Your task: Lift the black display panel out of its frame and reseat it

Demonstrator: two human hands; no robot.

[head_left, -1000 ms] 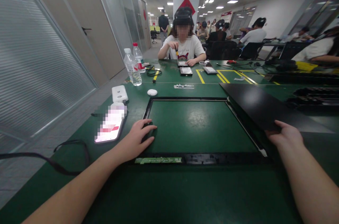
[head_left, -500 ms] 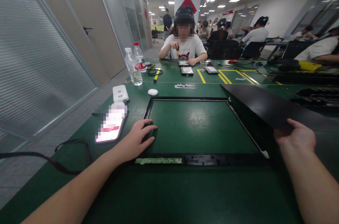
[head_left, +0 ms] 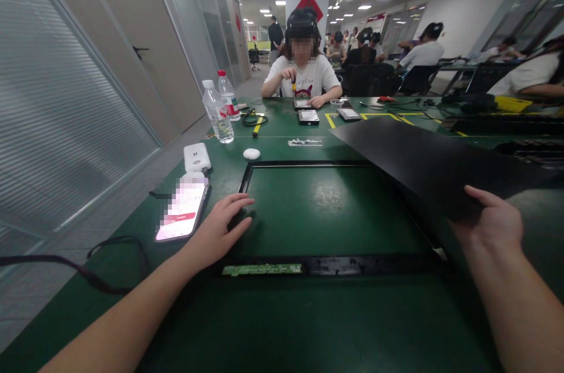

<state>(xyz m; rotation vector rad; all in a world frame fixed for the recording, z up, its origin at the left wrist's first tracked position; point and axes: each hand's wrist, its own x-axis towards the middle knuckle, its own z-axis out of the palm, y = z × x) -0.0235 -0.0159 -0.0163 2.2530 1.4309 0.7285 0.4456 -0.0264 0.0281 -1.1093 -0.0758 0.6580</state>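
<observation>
A black rectangular frame (head_left: 352,266) lies flat on the green table (head_left: 335,320), which shows through its middle. Set into its near bar is a narrow green circuit board (head_left: 262,269). Over the frame's left side rests my left hand (head_left: 224,226), fingers stretched out and holding nothing. On the right, my right hand (head_left: 496,226) grips a thin black panel (head_left: 427,155) by its near edge, thumb on top, the other fingers hidden beneath. The panel is tilted above the table and covers the frame's far right corner and part of its right side.
To the left lie a lit phone (head_left: 183,208), a white power bank (head_left: 197,157) and a small white case (head_left: 251,154). Two bottles (head_left: 218,111) stand farther back. Across the table a person (head_left: 304,70) works on a hard drive; another hard drive (head_left: 308,117) lies nearby.
My right hand has brought the black panel up and leftward, so more of the frame's right side is covered. My left hand stays near the frame's left side.
</observation>
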